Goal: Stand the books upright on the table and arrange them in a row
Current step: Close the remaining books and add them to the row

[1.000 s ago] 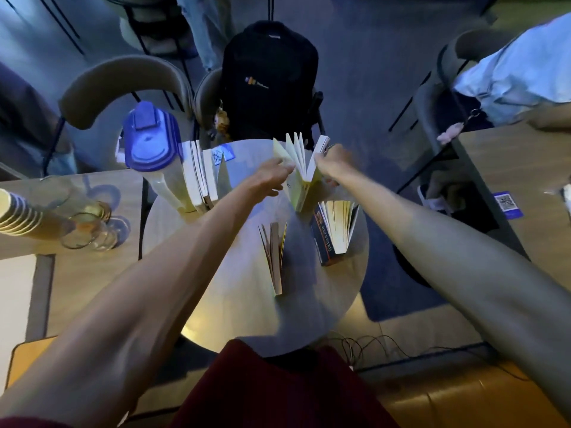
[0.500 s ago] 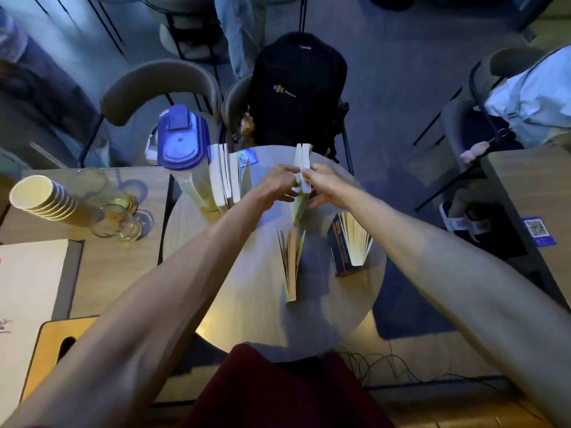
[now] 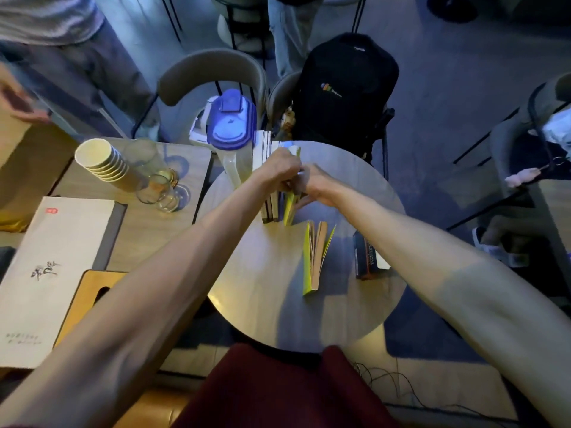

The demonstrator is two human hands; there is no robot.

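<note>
On the round table [image 3: 256, 288], both my hands hold a thin yellow-green book [image 3: 291, 206] upright against a short row of standing books [image 3: 268, 180] beside the pitcher. My left hand [image 3: 279, 171] grips its top from the left, and my right hand [image 3: 315, 186] presses it from the right. Another yellow-green book [image 3: 315, 257] stands by itself with its pages fanned in the table's middle. A dark book with an orange spine [image 3: 367, 257] stands to the right, partly hidden by my right forearm.
A clear pitcher with a blue lid [image 3: 230, 125] stands at the table's back left. The left table holds stacked paper cups [image 3: 102, 162], glasses [image 3: 160, 186] and a white box [image 3: 52, 267]. A black backpack [image 3: 346, 88] sits on a chair behind. People stand around.
The fanned book in my hands has been closed and moved left against the row by the pitcher. The camera view has shifted, so the table appears lower and to the right.
</note>
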